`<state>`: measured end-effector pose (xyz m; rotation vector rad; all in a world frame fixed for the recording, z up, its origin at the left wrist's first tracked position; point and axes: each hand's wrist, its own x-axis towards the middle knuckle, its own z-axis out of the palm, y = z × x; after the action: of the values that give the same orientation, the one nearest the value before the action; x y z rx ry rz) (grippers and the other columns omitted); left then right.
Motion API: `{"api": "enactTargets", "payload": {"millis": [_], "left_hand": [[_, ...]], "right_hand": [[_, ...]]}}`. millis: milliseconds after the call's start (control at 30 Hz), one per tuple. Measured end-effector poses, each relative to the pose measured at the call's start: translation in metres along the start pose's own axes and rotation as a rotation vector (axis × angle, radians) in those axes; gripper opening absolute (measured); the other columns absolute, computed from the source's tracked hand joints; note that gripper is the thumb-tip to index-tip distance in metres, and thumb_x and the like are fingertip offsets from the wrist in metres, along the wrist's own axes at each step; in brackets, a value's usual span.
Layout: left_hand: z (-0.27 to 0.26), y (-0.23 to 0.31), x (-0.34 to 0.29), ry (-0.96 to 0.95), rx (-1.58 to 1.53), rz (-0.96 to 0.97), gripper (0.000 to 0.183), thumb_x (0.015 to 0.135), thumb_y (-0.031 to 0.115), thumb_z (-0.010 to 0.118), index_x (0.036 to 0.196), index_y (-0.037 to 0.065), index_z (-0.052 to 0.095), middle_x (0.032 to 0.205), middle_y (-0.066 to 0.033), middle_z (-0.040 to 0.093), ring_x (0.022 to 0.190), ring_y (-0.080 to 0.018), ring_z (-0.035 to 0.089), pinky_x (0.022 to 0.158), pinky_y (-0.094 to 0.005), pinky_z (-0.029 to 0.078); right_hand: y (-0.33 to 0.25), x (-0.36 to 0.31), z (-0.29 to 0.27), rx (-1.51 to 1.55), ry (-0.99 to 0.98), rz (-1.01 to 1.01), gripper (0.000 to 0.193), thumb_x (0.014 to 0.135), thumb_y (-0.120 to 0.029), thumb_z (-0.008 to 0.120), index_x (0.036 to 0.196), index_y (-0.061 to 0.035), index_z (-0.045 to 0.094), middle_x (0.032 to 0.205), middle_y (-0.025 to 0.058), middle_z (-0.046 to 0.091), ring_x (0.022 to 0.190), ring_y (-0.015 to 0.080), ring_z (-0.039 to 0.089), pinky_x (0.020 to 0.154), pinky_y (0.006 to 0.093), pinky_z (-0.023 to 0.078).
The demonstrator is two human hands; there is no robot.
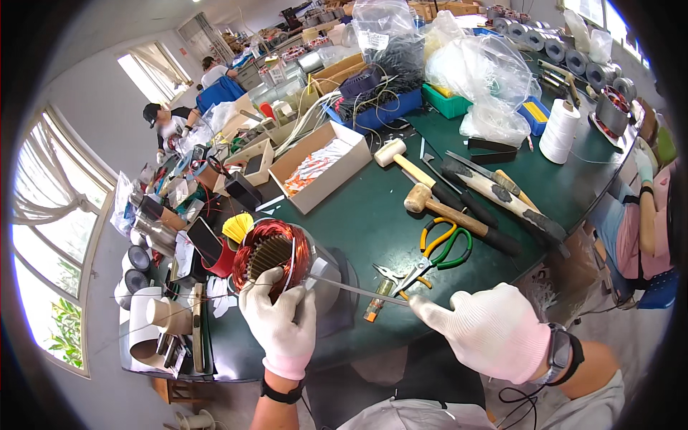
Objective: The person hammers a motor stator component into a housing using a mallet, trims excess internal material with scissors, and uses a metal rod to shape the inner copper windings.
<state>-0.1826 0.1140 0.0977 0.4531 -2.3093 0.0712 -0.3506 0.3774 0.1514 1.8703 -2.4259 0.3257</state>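
A motor stator (pixel 276 254) with red-brown copper windings and a slotted metal core sits on the green table, its open end toward me. My left hand (pixel 282 322), in a white glove, is closed at the near edge of the windings, the fingertips pinching there. A thin pale strip (pixel 351 289) runs taut from the windings to my right hand (pixel 491 330), also gloved. That hand is closed around the strip's end, the index finger along it. Just beyond the strip lie yellow-handled pliers (pixel 435 240), green-handled scissors (pixel 423 269) and a small orange-and-clear cutter (pixel 375 307).
Mallets (pixel 430 204) lie right of centre. A cardboard box (pixel 322 168) of paper slips stands behind the stator. A white thread cone (pixel 559 132), plastic bags (pixel 480 72) and another stator (pixel 611 115) occupy the far right. People work at the far left and right edge.
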Motion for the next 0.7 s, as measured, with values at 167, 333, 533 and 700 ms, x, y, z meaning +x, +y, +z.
{"api": "enactTargets", "payload": {"millis": [167, 333, 533, 700], "left_hand": [[-0.004, 0.004, 0.002, -0.018, -0.042, -0.043, 0.022, 0.075, 0.001, 0.087, 0.094, 0.007, 0.078, 0.128, -0.0168, 0.067, 0.113, -0.0369, 0.060, 0.097, -0.0460, 0.047], [-0.006, -0.001, 0.006, -0.030, -0.075, 0.004, 0.021, 0.072, 0.006, 0.088, 0.090, 0.009, 0.078, 0.121, -0.0136, 0.069, 0.110, -0.0355, 0.061, 0.096, -0.0470, 0.044], [-0.014, -0.012, 0.007, 0.018, -0.212, 0.053, 0.020, 0.073, 0.010, 0.087, 0.091, 0.008, 0.077, 0.121, -0.0110, 0.071, 0.113, -0.0347, 0.064, 0.101, -0.0499, 0.044], [-0.050, -0.025, -0.024, 0.094, -0.328, 0.151, 0.027, 0.071, 0.008, 0.087, 0.095, 0.008, 0.075, 0.125, -0.0109, 0.069, 0.121, -0.0375, 0.063, 0.105, -0.0556, 0.047]], "right_hand": [[-0.010, -0.014, 0.077, 0.366, 0.194, 0.112, 0.056, 0.088, -0.007, 0.070, 0.142, -0.0206, 0.068, 0.068, 0.0053, 0.055, 0.054, 0.0271, 0.061, 0.050, 0.0405, 0.050], [-0.008, -0.011, 0.074, 0.461, 0.201, 0.138, 0.045, 0.092, -0.010, 0.073, 0.136, -0.0191, 0.072, 0.071, 0.0064, 0.060, 0.058, 0.0293, 0.063, 0.053, 0.0413, 0.051], [0.015, -0.020, 0.006, 0.437, 0.099, 0.115, 0.033, 0.094, -0.014, 0.074, 0.126, -0.0109, 0.076, 0.086, 0.0135, 0.073, 0.076, 0.0314, 0.073, 0.069, 0.0378, 0.059], [0.031, -0.040, 0.005, 0.599, 0.007, 0.509, 0.028, 0.091, -0.009, 0.070, 0.117, 0.0025, 0.076, 0.098, 0.0224, 0.077, 0.086, 0.0273, 0.079, 0.078, 0.0345, 0.058]]}}
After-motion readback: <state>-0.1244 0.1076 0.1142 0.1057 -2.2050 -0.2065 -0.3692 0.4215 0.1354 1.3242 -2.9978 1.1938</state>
